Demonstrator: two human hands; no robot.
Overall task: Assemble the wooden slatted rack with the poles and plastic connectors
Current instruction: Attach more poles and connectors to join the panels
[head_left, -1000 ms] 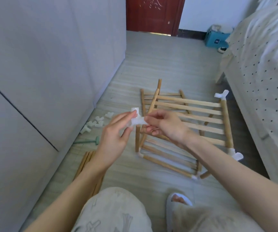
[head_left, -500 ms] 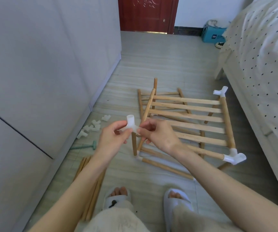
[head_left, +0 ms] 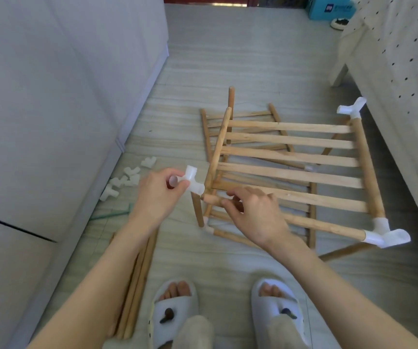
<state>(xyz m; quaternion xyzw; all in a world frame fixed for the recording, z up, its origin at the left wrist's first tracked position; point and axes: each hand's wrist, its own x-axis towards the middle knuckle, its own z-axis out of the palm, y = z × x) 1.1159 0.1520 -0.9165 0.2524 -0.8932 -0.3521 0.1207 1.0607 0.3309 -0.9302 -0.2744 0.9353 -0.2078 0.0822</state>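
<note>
My left hand (head_left: 159,195) pinches a white three-way plastic connector (head_left: 191,181) just left of the raised slatted rack panel (head_left: 291,157). My right hand (head_left: 250,212) grips the near pole (head_left: 211,198) of that panel close to its bare end, which points at the connector's open socket. The panel's right side rail carries two white connectors, a far connector (head_left: 351,109) and a near connector (head_left: 386,234). A second slatted panel (head_left: 243,124) lies flat on the floor beneath it.
Several spare white connectors (head_left: 127,177) lie by the grey cabinet (head_left: 52,96) on the left. Loose wooden poles (head_left: 137,280) lie on the floor by my left arm. A green tool (head_left: 112,214) rests near the cabinet. A bed (head_left: 404,59) stands on the right. My slippered feet (head_left: 225,311) are below.
The connector moved from between both hands into my left hand alone. My right hand let go of it and took hold of the pole's end. The view tilted downward.
</note>
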